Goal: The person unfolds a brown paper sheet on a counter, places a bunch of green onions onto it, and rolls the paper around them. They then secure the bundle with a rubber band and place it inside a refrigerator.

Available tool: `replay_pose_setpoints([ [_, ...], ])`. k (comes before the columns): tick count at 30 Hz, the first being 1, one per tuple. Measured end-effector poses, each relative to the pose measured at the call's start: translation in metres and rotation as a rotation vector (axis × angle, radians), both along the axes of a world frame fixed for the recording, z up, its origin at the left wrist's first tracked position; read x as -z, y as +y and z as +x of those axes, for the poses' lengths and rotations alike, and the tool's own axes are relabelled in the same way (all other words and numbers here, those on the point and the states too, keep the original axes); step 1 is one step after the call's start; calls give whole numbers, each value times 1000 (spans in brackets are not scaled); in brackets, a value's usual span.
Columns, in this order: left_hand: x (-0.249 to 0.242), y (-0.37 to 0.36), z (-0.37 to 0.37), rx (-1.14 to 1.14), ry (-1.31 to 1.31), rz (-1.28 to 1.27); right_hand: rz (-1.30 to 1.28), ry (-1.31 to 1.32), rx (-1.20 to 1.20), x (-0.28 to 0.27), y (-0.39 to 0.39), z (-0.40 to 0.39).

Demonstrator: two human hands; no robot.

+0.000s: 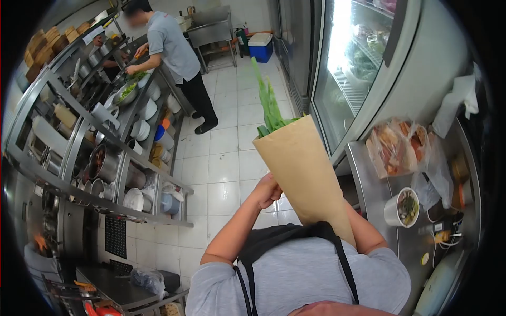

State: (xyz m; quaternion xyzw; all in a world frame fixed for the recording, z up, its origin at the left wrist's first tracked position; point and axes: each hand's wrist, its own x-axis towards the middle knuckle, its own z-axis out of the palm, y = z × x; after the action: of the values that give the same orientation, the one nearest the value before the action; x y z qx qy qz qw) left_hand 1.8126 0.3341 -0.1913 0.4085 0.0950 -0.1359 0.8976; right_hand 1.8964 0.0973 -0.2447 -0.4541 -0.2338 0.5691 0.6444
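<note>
A tall brown paper bag (pixel 303 163) stands tilted in front of my chest, with long green leafy stalks (pixel 270 108) sticking out of its top. My left hand (pixel 268 191) is at the bag's left edge with its fingers curled closed; whether they grip the paper is hidden. On the other side, my right forearm (pixel 363 226) reaches behind the bag, which covers my right hand completely. The bag's lower end rests close against my black apron (pixel 284 239).
A steel shelf rack (pixel 121 174) with pots and containers runs along the left. Another person (pixel 171 47) works with greens at the counter. To the right are a glass-door fridge (pixel 353 63) and a steel table (pixel 363 158) bearing plastic bags and a white tub (pixel 392 210).
</note>
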Motion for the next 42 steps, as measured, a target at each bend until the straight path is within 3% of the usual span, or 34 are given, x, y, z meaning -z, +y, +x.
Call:
replay_pose_setpoints([
  [3, 6, 10, 32, 258, -99, 306, -5, 8, 17, 1, 4, 34],
  [9, 34, 47, 91, 303, 87, 658, -9, 19, 40, 6, 32, 89],
  [12, 43, 56, 133, 162, 138, 314, -7, 20, 63, 11, 54, 112],
  [15, 62, 50, 176, 62, 129, 184, -14, 7, 98, 16, 80, 135],
  [23, 76, 108, 262, 506, 163, 418, -72, -10, 254, 6, 136, 171],
  [24, 86, 117, 271, 454, 181, 425, -73, -11, 273, 5, 142, 172],
  [27, 171, 163, 329, 91, 316, 28, -79, -38, 336, 4, 157, 177],
  [28, 135, 188, 336, -48, 323, -68, -81, -48, 353, 2, 161, 179],
  [29, 88, 221, 337, -116, 278, -398, -84, -51, 376, 0, 164, 180],
  [30, 58, 288, 367, 5, 52, -557, -88, -64, 396, -1, 168, 182],
  [31, 17, 309, 369, 39, 101, -782, -91, -69, 406, -2, 170, 183],
  [32, -14, 324, 375, 158, 65, -779, -95, -74, 419, -3, 171, 182],
  [34, -70, 327, 383, 199, 112, -498, -102, -91, 434, -5, 173, 186],
  [40, -134, 282, 436, 561, -45, 150, -121, -145, 451, 8, 185, 193],
  [42, -150, 265, 431, 729, -317, 369, -130, -180, 459, 23, 184, 197],
])
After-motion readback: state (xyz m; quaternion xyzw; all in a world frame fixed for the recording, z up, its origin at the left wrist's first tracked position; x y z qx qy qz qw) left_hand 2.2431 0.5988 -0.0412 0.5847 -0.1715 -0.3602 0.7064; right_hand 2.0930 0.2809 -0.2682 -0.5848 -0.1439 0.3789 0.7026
